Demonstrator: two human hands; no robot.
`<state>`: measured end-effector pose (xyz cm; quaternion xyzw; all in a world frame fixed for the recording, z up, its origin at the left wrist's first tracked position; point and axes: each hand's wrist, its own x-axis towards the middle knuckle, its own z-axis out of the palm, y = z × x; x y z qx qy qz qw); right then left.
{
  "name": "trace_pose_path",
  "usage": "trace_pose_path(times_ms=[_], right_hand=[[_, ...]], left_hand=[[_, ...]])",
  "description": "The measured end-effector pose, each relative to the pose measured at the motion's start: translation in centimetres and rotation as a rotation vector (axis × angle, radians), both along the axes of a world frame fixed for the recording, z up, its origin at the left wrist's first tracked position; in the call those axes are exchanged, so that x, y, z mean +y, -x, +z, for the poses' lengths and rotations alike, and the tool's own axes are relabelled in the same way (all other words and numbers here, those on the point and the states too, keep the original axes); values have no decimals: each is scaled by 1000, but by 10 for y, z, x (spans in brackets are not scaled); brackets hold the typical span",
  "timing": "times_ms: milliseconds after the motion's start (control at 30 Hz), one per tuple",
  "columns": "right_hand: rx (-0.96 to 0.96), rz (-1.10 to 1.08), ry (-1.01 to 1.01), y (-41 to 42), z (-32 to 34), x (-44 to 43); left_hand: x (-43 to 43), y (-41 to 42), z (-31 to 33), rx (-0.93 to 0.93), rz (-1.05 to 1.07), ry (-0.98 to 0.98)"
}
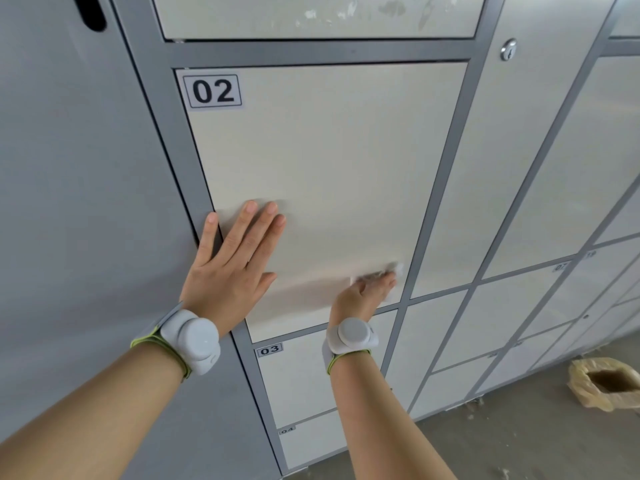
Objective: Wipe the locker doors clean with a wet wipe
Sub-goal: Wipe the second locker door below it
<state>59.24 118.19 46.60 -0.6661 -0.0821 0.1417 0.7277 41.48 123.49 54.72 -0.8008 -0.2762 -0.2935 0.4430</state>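
The locker door (pixel 329 161) labelled 02 (pixel 212 91) fills the middle of the frame, and both hands work its lower part. The left hand (pixel 232 265) lies flat at the door's lower left, fingers straight and spread, palm on the panel and thumb reaching over the grey frame; it holds nothing and probably braces the door so it does not rattle under the rubbing. The right hand (pixel 367 294) is at the door's lower right corner, close to the frame, with the wet wipe (pixel 384 270) bunched under its fingertips and pushed against the panel. Being so low and near the edge suggests the stroke is reaching the last strip of this door. The fingers lie over the wipe and press it down, but blur hides whether they curl round it or only push (the thumb cannot be made out either). Door 03 (pixel 304 372) waits just below, and the door (pixel 318 12) at the top of the frame shows pale smears, so more wiping seems to be left.
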Motion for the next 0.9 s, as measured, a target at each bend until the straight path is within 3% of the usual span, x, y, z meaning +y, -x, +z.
trace_pose_path(times_ms=[200, 400, 533, 633, 800, 900], right_hand=[[-184, 2, -95, 17, 10, -4], [61, -76, -65, -7, -7, -24], [-40, -29, -45, -27, -4, -46], [-377, 110, 18, -39, 3, -63], [-1428, 333, 56, -86, 4, -69], [-1784, 469, 38, -112, 16, -62]], left_hand=[[0, 0, 0, 0, 0, -8], [-1, 0, 0, -1, 6, 6], [-2, 0, 0, 6, 21, -14], [-3, -1, 1, 9, 50, -22], [-8, -2, 1, 17, 116, -42], [-17, -4, -1, 4, 184, -50]])
